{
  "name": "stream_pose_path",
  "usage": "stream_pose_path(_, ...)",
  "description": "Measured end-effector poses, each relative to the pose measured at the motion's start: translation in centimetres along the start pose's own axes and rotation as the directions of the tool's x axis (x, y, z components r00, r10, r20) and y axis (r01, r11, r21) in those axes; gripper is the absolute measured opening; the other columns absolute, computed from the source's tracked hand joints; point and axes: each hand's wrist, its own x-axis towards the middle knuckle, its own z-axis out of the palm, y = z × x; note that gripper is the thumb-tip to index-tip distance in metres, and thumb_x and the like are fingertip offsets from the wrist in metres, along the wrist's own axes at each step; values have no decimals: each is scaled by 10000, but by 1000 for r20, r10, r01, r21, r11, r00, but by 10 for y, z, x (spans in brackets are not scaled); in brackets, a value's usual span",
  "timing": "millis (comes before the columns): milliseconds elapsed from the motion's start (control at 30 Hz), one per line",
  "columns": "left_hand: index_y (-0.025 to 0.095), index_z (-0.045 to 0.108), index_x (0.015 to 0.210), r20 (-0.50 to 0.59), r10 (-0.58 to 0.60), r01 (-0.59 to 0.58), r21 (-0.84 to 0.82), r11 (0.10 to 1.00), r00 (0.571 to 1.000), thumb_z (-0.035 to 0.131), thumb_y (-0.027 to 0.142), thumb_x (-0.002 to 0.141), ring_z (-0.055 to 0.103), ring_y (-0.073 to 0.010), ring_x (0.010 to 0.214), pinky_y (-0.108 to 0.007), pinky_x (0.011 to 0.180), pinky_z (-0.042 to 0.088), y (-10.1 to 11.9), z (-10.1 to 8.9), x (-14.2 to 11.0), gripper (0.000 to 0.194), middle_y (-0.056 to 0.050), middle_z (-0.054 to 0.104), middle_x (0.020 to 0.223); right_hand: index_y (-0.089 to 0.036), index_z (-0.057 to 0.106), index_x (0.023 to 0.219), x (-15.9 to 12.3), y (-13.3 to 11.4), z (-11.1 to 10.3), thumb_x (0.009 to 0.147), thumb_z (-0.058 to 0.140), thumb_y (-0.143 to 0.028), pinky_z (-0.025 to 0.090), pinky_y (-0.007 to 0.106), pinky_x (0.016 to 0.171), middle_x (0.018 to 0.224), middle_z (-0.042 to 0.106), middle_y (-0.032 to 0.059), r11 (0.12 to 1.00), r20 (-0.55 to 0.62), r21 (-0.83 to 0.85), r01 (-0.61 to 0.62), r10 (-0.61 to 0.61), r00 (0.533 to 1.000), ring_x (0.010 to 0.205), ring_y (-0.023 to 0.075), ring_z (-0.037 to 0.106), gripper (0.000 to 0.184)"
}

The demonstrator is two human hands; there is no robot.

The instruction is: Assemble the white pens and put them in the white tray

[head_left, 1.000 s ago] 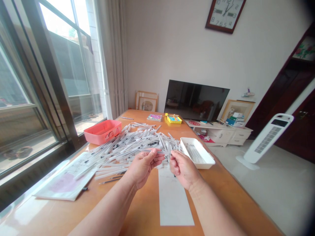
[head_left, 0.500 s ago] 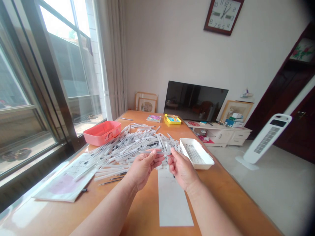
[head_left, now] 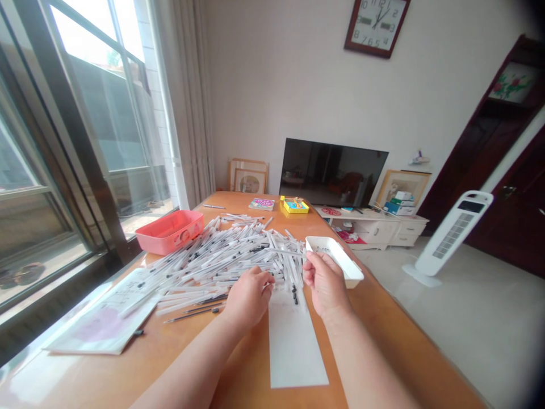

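Note:
In my right hand (head_left: 326, 281), closed in a pinch, is a slim whitish pen (head_left: 287, 251) that points left over the pile. My left hand (head_left: 251, 292) rests low by the near edge of the pile, fingers curled together; whatever they hold is hidden. A large heap of clear and white pens (head_left: 230, 250) with black parts spreads across the table in front of both hands. Just right of my right hand stands a white tray (head_left: 356, 277), its contents partly covered by that hand. Between my forearms lies a white paper strip (head_left: 296, 352), with small black pieces (head_left: 294, 295) at its far end.
A red plastic basket (head_left: 157, 241) stands left of the heap, and a booklet (head_left: 100, 324) lies nearer on the left. Dark ink refills (head_left: 191, 313) lie beside my left forearm. Farther back on the table (head_left: 230, 200) are a yellow box (head_left: 297, 208) and a colourful booklet (head_left: 261, 204).
My hands, close together before around a pen, have parted. The right carries the pen toward the white tray; the left has turned palm down and lowered to the heap. The view has shifted slightly.

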Motion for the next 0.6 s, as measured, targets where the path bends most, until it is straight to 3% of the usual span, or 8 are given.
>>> stream_pose_path(100,247,717,884,60,-1,-10,188,982,998,524,239,883,587,-240,925,-311,759,390,1,0,0,193,-85,619,979,-179,551,683,0,-1,-1,762,743,-380,276,198,409,613,565,-29,1000,-5,9,0,0,1000,461,57,415,288)
stream_pose_path(200,243,719,894,97,-8,-19,272,962,995,525,230,871,577,-263,962,-320,767,393,3,-1,0,196,-100,617,974,-178,545,676,-1,-2,-1,763,741,-378,272,193,406,615,555,-30,1000,-15,12,-1,1,1000,460,52,409,293)
stream_pose_path(400,236,661,818,146,-17,-31,322,946,989,491,177,844,578,-234,932,-302,729,394,7,1,0,182,-77,628,962,-178,545,676,0,-4,-2,764,739,-376,271,190,402,613,546,-26,999,-12,34,10,-9,1000,462,57,406,291)
stream_pose_path(600,246,621,928,136,-34,-12,325,946,990,513,165,796,585,-238,931,-308,734,394,3,4,0,188,-64,659,988,-177,541,657,-1,-4,-1,775,725,-354,261,193,399,595,536,-28,999,-5,37,9,-9,1000,452,59,393,281)
